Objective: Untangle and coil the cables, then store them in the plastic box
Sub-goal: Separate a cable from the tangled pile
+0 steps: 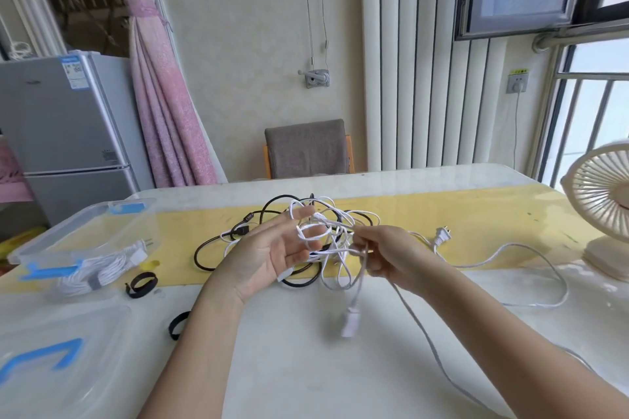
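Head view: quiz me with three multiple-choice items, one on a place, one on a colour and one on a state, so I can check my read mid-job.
1. Where does the coiled white cable lie?
A on the chair; B in the plastic box; C on the fan.
2. What colours are the cables in the tangle?
A black and white; B red and blue; C all green.
3. What is the right hand doing?
A lying flat on the table; B holding the lid; C pinching the tangle.

Answers:
1 B, because the strapped coil sits inside the clear box at the left.
2 A, because only black and white loops show in it.
3 C, because its fingertips are curled round cable at the tangle's edge.
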